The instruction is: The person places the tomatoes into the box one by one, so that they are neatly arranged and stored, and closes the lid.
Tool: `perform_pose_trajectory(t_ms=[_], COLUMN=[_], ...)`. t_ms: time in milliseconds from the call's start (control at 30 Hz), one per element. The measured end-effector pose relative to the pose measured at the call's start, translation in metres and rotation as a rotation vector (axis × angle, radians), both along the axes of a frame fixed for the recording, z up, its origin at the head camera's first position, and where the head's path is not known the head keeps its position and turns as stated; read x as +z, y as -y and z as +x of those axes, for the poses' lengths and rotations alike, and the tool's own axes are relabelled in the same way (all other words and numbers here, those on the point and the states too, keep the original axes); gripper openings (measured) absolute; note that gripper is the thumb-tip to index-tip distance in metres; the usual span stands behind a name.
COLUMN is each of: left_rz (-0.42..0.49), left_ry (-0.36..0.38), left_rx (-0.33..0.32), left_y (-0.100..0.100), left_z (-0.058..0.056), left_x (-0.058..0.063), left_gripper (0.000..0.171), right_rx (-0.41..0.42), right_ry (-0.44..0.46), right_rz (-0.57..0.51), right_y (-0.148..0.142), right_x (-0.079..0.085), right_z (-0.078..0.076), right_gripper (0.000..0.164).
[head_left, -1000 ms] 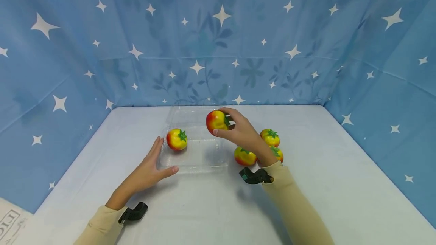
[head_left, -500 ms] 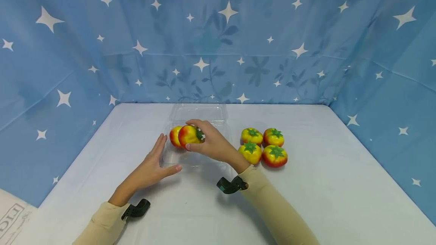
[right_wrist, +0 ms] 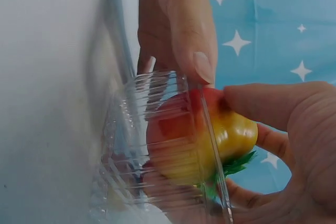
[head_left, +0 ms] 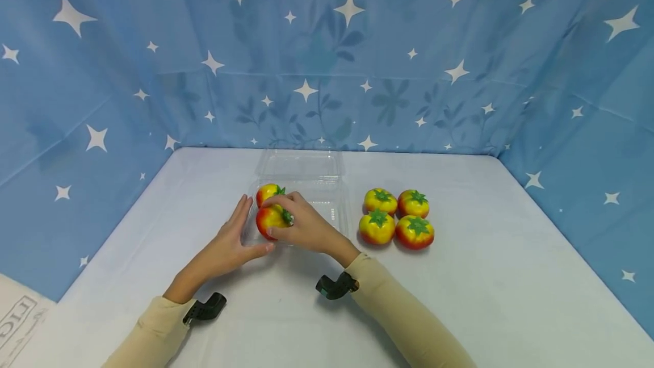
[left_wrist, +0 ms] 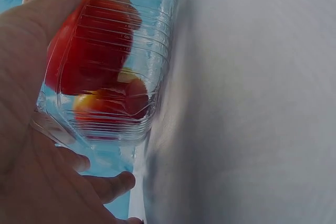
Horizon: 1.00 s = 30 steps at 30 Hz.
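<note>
My right hand [head_left: 309, 229] pinches a red-and-yellow tomato [head_left: 271, 220] with green leaves between thumb and fingers. It holds it inside the near left part of a clear plastic clamshell box [head_left: 317, 237]. Just behind sits another tomato [head_left: 267, 192] in the box's back left part. My left hand [head_left: 225, 251] is spread at the box's left front corner, fingers straight along the side and thumb across the front. In the left wrist view that thumb [left_wrist: 55, 6] lies at the rim, and the held tomato [left_wrist: 94, 51] shows through the ribbed wall. The right wrist view shows the held tomato [right_wrist: 236, 129] partly above the rim.
Several more tomatoes [head_left: 377, 227] stand in a tight group right of the box on the white table [head_left: 485, 300]. The box's lid [head_left: 298, 163] lies folded back toward the blue star-patterned curtain [head_left: 327, 61]. A printed carton [head_left: 20, 314] shows at the lower left.
The right hand has carried its tomato leftward from above the box's right side and lowered it into the near left part. The left hand has stayed beside the box.
</note>
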<state>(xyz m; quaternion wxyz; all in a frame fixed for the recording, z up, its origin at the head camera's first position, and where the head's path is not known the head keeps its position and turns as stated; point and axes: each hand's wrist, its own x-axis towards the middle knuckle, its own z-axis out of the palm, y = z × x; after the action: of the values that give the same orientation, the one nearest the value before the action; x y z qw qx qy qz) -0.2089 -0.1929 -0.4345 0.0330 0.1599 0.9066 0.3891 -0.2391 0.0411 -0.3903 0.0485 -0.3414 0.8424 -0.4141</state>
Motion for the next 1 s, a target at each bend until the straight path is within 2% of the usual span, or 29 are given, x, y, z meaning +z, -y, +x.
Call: perform_pose_trajectory(t_ms=[467,767,1000], left_rz=[0.012,0.017,0.012], left_ry=[0.001,0.004,0.004], left_rx=[-0.014,-0.023,-0.016], left_y=[0.000,0.000,0.001], left_z=[-0.002,-0.001,-0.002], left_x=[0.001,0.002,0.003], left_gripper=[0.123,0.123,0.124], right_rx=[0.047,0.012,-0.022], right_ry=[-0.046,-0.060,-0.025], right_rz=[-0.002,0.039,0.072], right_y=[0.008,0.012,0.014], right_x=[-0.004,-0.006,-0.004], right_z=[-0.003,-0.002,-0.002], right_gripper=[0.039,0.038,0.043])
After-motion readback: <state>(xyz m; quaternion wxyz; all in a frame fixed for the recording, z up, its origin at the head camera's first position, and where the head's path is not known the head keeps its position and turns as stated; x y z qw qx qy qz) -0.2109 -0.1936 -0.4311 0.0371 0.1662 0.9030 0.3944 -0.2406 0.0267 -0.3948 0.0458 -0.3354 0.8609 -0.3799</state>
